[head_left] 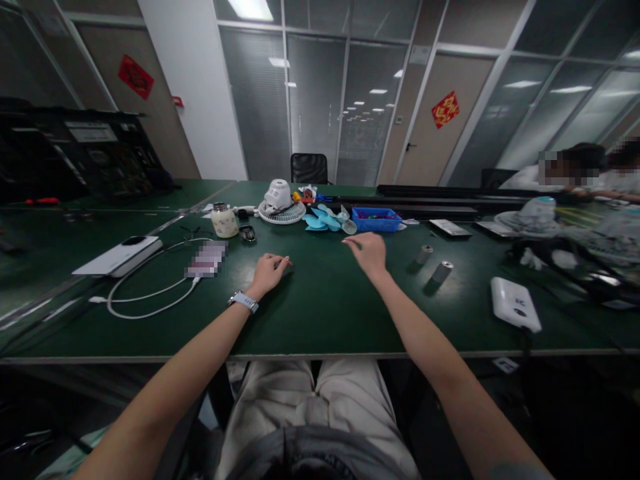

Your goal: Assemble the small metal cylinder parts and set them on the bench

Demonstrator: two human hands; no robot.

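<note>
- Nearest our right hand we see the light-blue fan blades, which lie in a loose group on the green tabletop, just beyond the hand and toward its left.
- We hold that right hand with its fingers bent toward the thumb; we cannot tell whether the tips meet or pinch anything small.
- We have our left hand low over the table, half curled, well apart from the right one; whether its fingertips touch is too small to tell. We wear a wristwatch on that arm.
- Beside the blades, we see a pale round piece and a blue tray with small items in it.
- To the left of the blades sits a white fan head on its round grille.
- To the right of our right hand, two metal cylinders stand near each other, and farther right lies a white power bank.
- Left of our left hand we see a smartphone joined to a white cable, with a patterned bottle behind it.
- Across the table from us stands a black mesh chair.
</note>
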